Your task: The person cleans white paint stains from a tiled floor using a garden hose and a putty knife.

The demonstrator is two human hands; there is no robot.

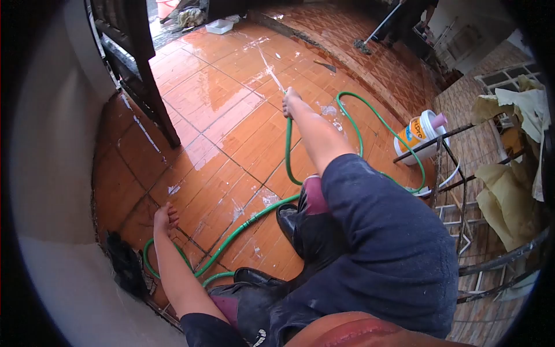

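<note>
The tiled floor (pixel 199 136) seems partly rinsed: it shines wet from the middle to its far edge by the doorway, yet whitish residue marks several places. The green garden hose (pixel 248 222) loops across it, passing beside the person's boots; its outlet end is clamped in the right hand (pixel 291 103), sending a water jet (pixel 272 73) towards the far edge. The left hand (pixel 165 218) holds nothing, fingers apart from the thumb and loosely curled. A labelled plastic bucket (pixel 417 139) stands near the right edge, a white tray (pixel 219 26) at the far edge. Smallest are the leftovers: a streak (pixel 144 133) beside the door and patches near the boots, probably still to be cleared. Whether the shiny part is fully clean cannot be told.
</note>
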